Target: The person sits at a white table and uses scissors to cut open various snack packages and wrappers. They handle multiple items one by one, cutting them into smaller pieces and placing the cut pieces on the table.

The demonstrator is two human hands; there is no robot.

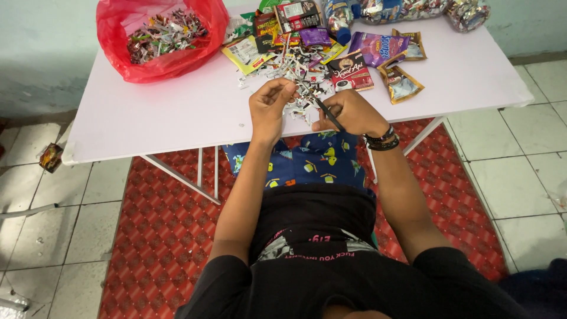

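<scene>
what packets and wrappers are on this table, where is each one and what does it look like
Flat purple snack packet: far right of centre, glossy.
Two gold foil sachets: right of the purple one, cut open.
Dark red-and-black sachet: just beyond the right hand.
Yellow-and-white flat wrapper: beside the red plastic bag of folded strips.
Silvery foil bundles: far edge.
Left hand: pinching a small folded strip.
</scene>
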